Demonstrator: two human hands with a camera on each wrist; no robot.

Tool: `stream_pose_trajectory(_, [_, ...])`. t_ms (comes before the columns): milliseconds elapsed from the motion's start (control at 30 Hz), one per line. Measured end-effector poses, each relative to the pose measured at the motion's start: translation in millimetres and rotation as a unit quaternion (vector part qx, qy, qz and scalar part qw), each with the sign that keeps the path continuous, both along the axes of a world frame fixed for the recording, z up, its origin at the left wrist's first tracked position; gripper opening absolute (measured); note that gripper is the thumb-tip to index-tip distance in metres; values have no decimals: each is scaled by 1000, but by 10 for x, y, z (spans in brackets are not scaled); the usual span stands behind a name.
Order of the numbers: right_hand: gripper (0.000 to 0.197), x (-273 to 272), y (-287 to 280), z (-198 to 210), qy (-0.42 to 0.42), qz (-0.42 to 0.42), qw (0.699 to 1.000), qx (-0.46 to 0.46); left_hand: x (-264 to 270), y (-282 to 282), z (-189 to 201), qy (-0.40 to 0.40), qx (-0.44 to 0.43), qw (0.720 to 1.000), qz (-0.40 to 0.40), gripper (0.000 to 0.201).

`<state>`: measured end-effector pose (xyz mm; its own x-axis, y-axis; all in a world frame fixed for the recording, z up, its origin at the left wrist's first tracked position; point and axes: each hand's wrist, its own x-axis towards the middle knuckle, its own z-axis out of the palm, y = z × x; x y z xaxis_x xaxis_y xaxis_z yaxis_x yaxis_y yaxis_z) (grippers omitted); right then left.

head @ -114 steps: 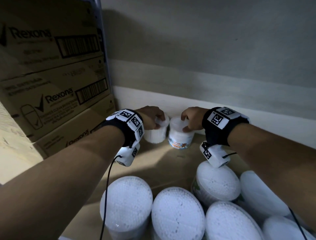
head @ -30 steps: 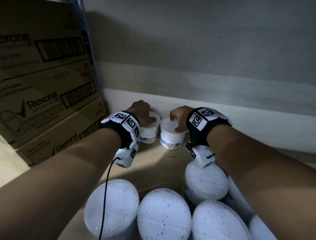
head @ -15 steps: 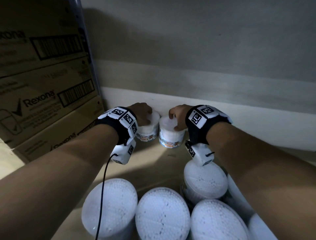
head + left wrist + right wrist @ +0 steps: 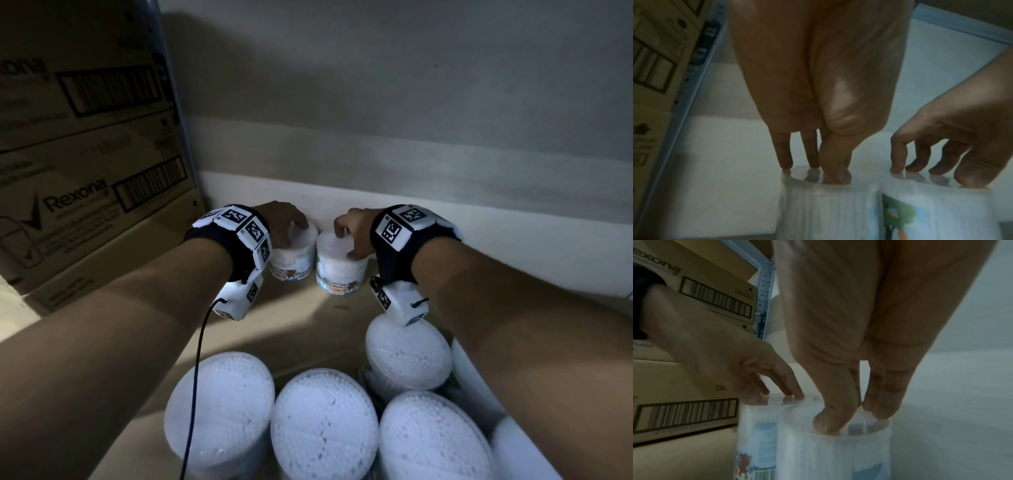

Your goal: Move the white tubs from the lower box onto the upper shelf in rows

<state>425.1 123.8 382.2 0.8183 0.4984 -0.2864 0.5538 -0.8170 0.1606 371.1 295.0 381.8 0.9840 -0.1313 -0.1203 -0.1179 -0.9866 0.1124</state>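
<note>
Two white tubs stand side by side at the back of the shelf, touching, near the wall. My left hand and right hand each pinch a lid rim from above. I'd nudge them flush and level, then let go gently so neither tips

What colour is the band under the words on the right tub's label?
Orange, on the right white cotton-bud tub; clearest in the head view.

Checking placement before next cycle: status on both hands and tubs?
Left hand fingers on the left cotton bud tub lid; right hand likewise on the right cotton bud tub. Both tubs upright, side by side at the back wall. Nothing obstructing.
</note>
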Motion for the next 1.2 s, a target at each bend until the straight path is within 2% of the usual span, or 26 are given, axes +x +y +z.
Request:
stream_pose_trajectory(267, [50,-489,-7,91,-12,46,998,-45,-332,-20,109,34,50,997,-38,56])
stream_pose_trajectory(367, [49,-712,33,131,-11,52,996,-66,-537,-8,146,37,42,997,-56,55])
stream_pose_trajectory(400, [46,-787,64,142,-11,56,995,-77,-605,-4,157,40,40,997,-61,56])
stream_pose_trajectory(467, [54,-800,90,83,-9,56,994,-92,-740,-13,176,51,33,996,-64,67])
stream_pose_trajectory(533, [54,-956,84,106,-12,61,995,-84,-862,-14,186,60,27,996,-63,74])
stream_pose_trajectory(600, [62,-1091,32,120,-1,77,994,-78,-954,4,164,50,26,997,-60,62])
stream_pose_trajectory(633, [59,-1128,2,127,8,85,994,-74,-995,14,152,45,24,997,-57,58])
stream_pose_trajectory(700, [40,-1210,-26,118,14,98,994,-54,-1080,24,129,42,18,998,-53,55])
stream_pose_trajectory(900, [37,-1481,-29,76,22,86,996,-9,-1303,40,103,36,27,997,-64,55])
stream_pose_trajectory(1033, [47,-1598,-59,74,35,70,997,-1,-1381,34,122,38,35,996,-72,53])
stream_pose_trajectory(1200, [48,-1683,-64,60,44,53,998,9,-1455,32,108,28,43,997,-61,51])
